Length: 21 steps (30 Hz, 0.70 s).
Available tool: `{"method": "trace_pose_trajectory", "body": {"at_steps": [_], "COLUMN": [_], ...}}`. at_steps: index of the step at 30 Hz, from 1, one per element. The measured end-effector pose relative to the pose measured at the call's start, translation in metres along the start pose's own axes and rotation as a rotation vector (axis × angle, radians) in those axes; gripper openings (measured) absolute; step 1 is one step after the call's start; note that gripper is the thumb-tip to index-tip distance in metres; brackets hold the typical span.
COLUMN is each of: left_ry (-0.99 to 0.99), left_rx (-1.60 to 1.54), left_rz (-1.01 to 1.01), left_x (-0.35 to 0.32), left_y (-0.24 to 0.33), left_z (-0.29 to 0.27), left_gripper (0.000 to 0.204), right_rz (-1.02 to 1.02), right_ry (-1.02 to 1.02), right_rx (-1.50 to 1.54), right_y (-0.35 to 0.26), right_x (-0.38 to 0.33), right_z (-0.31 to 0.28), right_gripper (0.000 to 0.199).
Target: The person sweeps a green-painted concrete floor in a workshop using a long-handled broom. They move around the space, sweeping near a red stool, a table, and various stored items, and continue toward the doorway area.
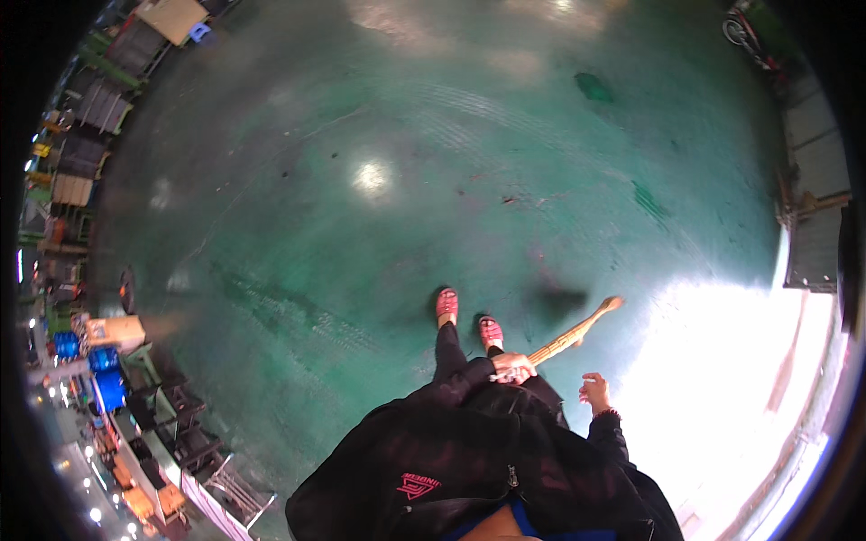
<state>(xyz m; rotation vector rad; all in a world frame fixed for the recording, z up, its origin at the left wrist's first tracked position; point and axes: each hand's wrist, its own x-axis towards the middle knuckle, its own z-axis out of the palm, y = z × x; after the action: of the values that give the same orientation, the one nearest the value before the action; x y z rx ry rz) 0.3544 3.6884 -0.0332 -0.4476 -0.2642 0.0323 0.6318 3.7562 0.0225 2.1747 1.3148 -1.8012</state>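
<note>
My left hand (514, 368) is in front of my body, its fingers wrapped round one end of a long tan, stick-like thing (568, 339). It looks ribbed or bound along its length and slants out to the far right, ending in a bent, knobby tip above the floor. I cannot make out its exact kind, and my hand and dark jacket hide its near end. To the right, apart from it, hangs my right hand (595, 392) with loosely bent fingers and nothing in it.
My feet in red slippers (446, 304) stand on a green, scuffed floor (361, 234). Along the left run workbenches, a cardboard box (115, 332), blue containers (110, 388) and a metal rack (236, 491). Bright light enters by an opening at right; a two-wheeler (744, 34) stands far right.
</note>
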Motion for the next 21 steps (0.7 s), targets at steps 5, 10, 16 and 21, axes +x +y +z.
{"method": "trace_pose_trajectory", "body": {"at_steps": [5, 10, 16, 21], "left_ry": [0.539, 0.534, 1.015, 1.388], "left_rx": [0.113, 0.03, 0.235, 0.476], "left_rz": [0.439, 0.627, 1.228, 1.351], "left_x": [-0.015, -0.186, -0.312, -0.32], "left_y": [0.028, -0.009, -0.032, -0.025], "left_z": [-0.005, 0.026, 0.118, 0.155], "left_gripper": [0.026, 0.007, 0.024, 0.042], "right_rz": [0.145, 0.271, 0.104, 0.195], "right_ry": [0.187, 0.112, 0.0, 0.17], "right_rx": [0.198, 0.203, -0.002, 0.32], "right_y": [0.038, 0.068, 0.049, 0.044], "right_x": [-0.044, -0.08, -0.087, -0.07], "right_z": [0.005, 0.061, 0.111, 0.101], "right_gripper": [0.024, 0.023, 0.021, 0.02]}}
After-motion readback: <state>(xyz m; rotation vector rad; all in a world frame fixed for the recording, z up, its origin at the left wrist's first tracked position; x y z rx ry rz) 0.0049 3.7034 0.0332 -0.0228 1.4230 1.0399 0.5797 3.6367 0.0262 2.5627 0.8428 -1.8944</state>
